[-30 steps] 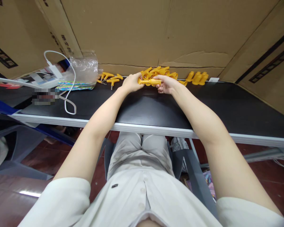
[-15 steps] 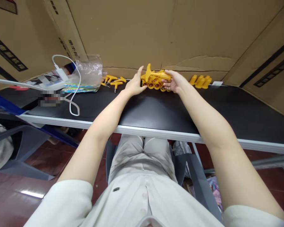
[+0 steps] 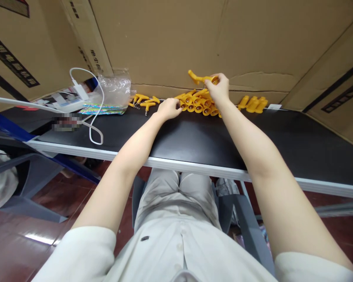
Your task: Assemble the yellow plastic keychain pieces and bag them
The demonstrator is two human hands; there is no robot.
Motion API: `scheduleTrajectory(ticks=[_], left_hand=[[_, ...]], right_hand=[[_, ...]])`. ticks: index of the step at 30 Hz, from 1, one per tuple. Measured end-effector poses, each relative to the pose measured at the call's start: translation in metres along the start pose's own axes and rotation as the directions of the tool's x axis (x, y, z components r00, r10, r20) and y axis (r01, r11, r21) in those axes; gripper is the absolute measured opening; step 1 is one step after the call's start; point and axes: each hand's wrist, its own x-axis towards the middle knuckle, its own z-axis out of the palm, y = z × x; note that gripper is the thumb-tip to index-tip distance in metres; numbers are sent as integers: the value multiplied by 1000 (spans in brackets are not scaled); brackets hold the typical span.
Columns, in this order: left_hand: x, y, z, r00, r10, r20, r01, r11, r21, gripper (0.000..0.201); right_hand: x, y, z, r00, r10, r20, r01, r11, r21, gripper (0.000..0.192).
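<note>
A yellow T-handled corkscrew point(image 3: 204, 79) with a flared, bell-shaped end is held in the air by my right hand point(image 3: 219, 89). The fingers close round its flared end, and its crossbar points left. Below lies a stacked pile of similar yellow corkscrews point(image 3: 197, 102), their round open ends facing me. My left hand point(image 3: 169, 109) rests at the pile's left end with curled fingers against it; whether they grip a piece is hidden. Left of that hand lie several loose yellow T-handles point(image 3: 148, 104) with metal spirals.
Several yellow sleeve-like pieces point(image 3: 254, 104) stand at the right, beside a small white label point(image 3: 274, 106). On the left are a clear plastic bag point(image 3: 114, 90), a white cable point(image 3: 102, 98) and printed papers. Cardboard point(image 3: 170, 43) walls the back of the black table point(image 3: 191, 137).
My right hand has risen off the pile with the corkscrew, its grip now round the flared end. My left hand's raised fingers have come down and curled at the pile's left end.
</note>
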Motion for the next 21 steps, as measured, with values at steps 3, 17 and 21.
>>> scheduleTrajectory(ticks=[3,17,21], left_hand=[[0,1,-1,1000,-1,2,1,1000,3,28],[7,-6,7,998,54,19,-54,999,5,33],[6,-6,6,997,71,34,-71,997,5,34]], right_hand=[[-5,5,8,994,-90,-62,70,960,-269,43],[-3,22,5,966,-7,257,160,798,-581,49],[-6,15,-1,955,4,297,178,793,-583,42]])
